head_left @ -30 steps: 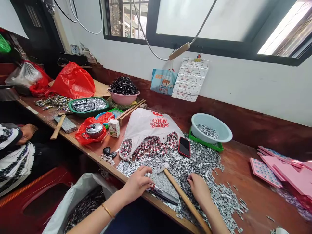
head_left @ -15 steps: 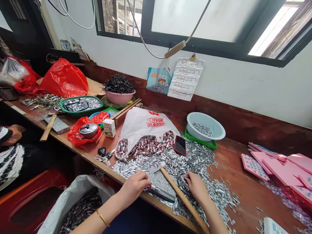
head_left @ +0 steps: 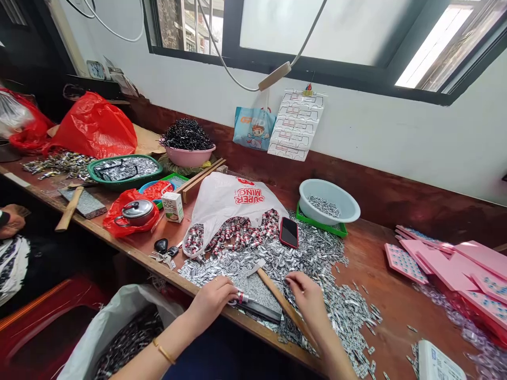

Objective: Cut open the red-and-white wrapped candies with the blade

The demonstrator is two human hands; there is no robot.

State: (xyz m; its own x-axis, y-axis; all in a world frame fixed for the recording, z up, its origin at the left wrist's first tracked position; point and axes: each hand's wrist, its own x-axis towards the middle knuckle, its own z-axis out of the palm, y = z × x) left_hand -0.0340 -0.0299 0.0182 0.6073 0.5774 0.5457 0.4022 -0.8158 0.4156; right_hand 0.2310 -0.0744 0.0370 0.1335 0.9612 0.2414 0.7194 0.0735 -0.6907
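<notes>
Two bare hands are over the wooden table (head_left: 368, 248), with lots of flat silver bits (head_left: 352, 311) spread around them. The left hand (head_left: 216, 298) has its thumb and fingers pressed together on one end of a small red and silver piece (head_left: 242, 298). That end is hidden by the fingertips. The other end touches a long dark bar (head_left: 263, 310), which lies near the front edge of the table. The right hand (head_left: 306, 296) is bent, with its fingertips down by the silver bits, on the other side of a hammer (head_left: 274, 292). I can't tell for sure if those fingertips touch each other or pinch a bit, because everything there is so tiny. The head of the hammer lies on the pile, and its wooden handle slips behind the right arm, so its end is hidden.

Past the hands, a white bag (head_left: 233, 195) has many more red and silver pieces (head_left: 245, 232) at its mouth, and it hides how many are inside. A phone (head_left: 288, 232) lies just beside them. In front, a big white sack (head_left: 122, 301) with dark bits inside is cut off at the bottom. At the left edge, only part of another person's hand (head_left: 11, 221) shows.
</notes>
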